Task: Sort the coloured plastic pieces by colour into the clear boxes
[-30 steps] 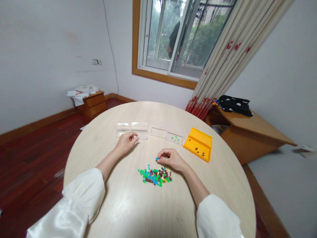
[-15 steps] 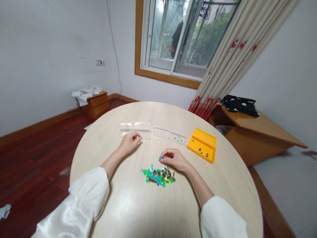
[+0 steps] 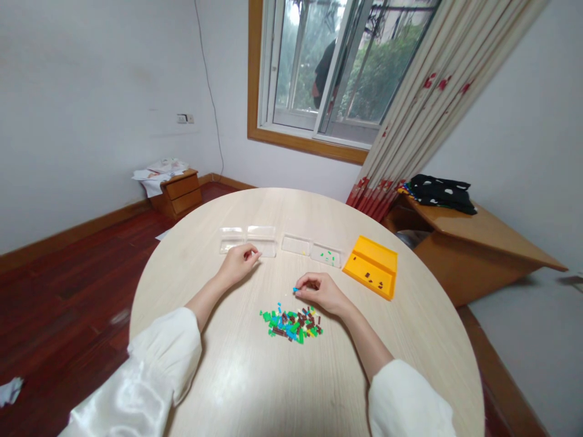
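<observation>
Between thumb and forefinger, my right hand (image 3: 322, 291) pinches a small blue building brick (image 3: 296, 290) above the table. Just below it lies a loose pile of small building bricks (image 3: 291, 325) in green, blue, brown, yellow and white. My left hand (image 3: 238, 264) is closed in a pinch in front of a clear lidded box (image 3: 268, 249); what its fingertips hold, if anything, is too small to make out. To the right, one clear tray (image 3: 297, 244) has a tiny yellow piece in it, and another clear tray (image 3: 326, 256) holds several green pieces.
An open yellow case (image 3: 376, 258) with several brown pieces stands at the right of the round table (image 3: 237, 376). Another small clear box (image 3: 230, 244) is at the far left. Beyond the table are a low cabinet (image 3: 182, 193), a wooden desk (image 3: 496, 237) and a curtain (image 3: 437, 97).
</observation>
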`<state>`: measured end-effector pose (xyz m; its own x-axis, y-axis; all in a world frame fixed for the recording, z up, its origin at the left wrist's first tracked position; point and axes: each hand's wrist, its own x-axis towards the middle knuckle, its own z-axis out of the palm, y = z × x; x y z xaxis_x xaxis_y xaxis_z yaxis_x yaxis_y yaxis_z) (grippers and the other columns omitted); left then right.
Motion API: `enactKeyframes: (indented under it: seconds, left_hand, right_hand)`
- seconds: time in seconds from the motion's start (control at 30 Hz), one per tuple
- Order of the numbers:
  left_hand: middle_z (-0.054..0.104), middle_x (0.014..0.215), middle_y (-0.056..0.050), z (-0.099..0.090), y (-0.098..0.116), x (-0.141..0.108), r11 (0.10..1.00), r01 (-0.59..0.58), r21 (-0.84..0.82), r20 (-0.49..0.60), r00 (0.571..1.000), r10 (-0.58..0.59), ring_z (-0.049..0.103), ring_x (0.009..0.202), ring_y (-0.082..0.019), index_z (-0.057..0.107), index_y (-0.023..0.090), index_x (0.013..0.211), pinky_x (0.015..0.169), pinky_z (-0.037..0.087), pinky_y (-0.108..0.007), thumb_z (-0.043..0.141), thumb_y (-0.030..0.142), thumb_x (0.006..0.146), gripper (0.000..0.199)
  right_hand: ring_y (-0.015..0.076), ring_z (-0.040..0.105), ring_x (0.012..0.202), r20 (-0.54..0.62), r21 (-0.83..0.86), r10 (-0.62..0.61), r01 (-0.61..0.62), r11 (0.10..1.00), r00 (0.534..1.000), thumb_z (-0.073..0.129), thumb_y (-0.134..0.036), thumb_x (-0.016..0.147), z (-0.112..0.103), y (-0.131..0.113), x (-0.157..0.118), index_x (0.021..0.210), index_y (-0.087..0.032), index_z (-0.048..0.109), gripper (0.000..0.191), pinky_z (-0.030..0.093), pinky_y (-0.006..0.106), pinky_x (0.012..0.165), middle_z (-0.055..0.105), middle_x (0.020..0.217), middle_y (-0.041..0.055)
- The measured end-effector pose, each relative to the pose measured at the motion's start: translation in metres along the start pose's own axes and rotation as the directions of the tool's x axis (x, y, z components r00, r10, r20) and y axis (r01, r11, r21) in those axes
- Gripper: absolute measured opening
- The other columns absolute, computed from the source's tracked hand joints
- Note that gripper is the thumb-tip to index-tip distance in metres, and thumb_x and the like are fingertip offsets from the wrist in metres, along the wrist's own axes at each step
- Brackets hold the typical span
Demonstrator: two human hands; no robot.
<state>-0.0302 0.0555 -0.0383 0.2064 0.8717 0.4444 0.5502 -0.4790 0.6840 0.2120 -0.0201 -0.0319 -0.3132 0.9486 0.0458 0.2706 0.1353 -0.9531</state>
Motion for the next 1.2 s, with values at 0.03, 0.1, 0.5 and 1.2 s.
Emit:
enactKeyframes:
  seconds: [0.03, 0.1, 0.5, 1.2]
  left_hand:
    - [0.049, 0.050, 0.004, 0.000, 0.000, 0.000, 1.000, 0.000, -0.001, 0.001, 1.000, 0.000, 0.043, 0.050, -0.010, 0.063, 0.015, 0.071, 0.051, 0.031, -0.022, 0.053, 0.029, 0.076, 0.018]
    - [0.049, 0.050, 0.004, 0.000, 0.000, 0.000, 1.000, 0.005, -0.004, 0.006, 1.000, -0.004, 0.043, 0.050, -0.010, 0.062, 0.015, 0.070, 0.051, 0.031, -0.022, 0.052, 0.029, 0.076, 0.018]
    - [0.050, 0.053, 0.003, 0.001, 0.001, 0.000, 1.000, 0.007, 0.002, 0.012, 1.000, -0.007, 0.044, 0.051, -0.010, 0.062, 0.015, 0.070, 0.052, 0.032, -0.022, 0.051, 0.029, 0.077, 0.020]
    - [0.044, 0.049, 0.004, -0.005, -0.004, 0.004, 0.990, 0.140, 0.011, -0.212, 0.968, -0.134, 0.039, 0.050, -0.009, 0.051, 0.016, 0.056, 0.052, 0.028, -0.022, 0.045, 0.034, 0.079, 0.030]
  right_hand:
    - [0.0101, 0.049, 0.056, -0.008, -0.001, -0.002, 0.002, 1.000, 1.000, 0.073, -0.037, 0.061, 0.000, 0.000, 0.000, 0.070, -0.015, 0.062, 0.026, 0.040, 0.024, 0.053, 0.057, 0.061, -0.0011]
    - [0.0106, 0.050, 0.056, -0.044, -0.012, -0.009, 0.009, 1.000, 0.999, 0.073, -0.036, 0.061, 0.000, 0.001, 0.001, 0.069, -0.015, 0.062, 0.025, 0.039, 0.025, 0.054, 0.058, 0.062, -0.0004]
    - [0.0198, 0.054, 0.072, -0.629, -0.525, -0.415, 0.035, 0.850, 0.657, 0.055, -0.029, 0.075, -0.036, 0.008, 0.001, 0.074, -0.018, 0.063, 0.014, 0.040, 0.034, 0.073, 0.065, 0.076, 0.0063]
    - [0.0204, 0.053, 0.070, -0.625, -0.661, -0.504, -0.061, 0.748, 0.596, 0.051, -0.030, 0.077, -0.044, 0.028, 0.007, 0.073, -0.017, 0.065, 0.019, 0.035, 0.032, 0.070, 0.066, 0.073, 0.0055]
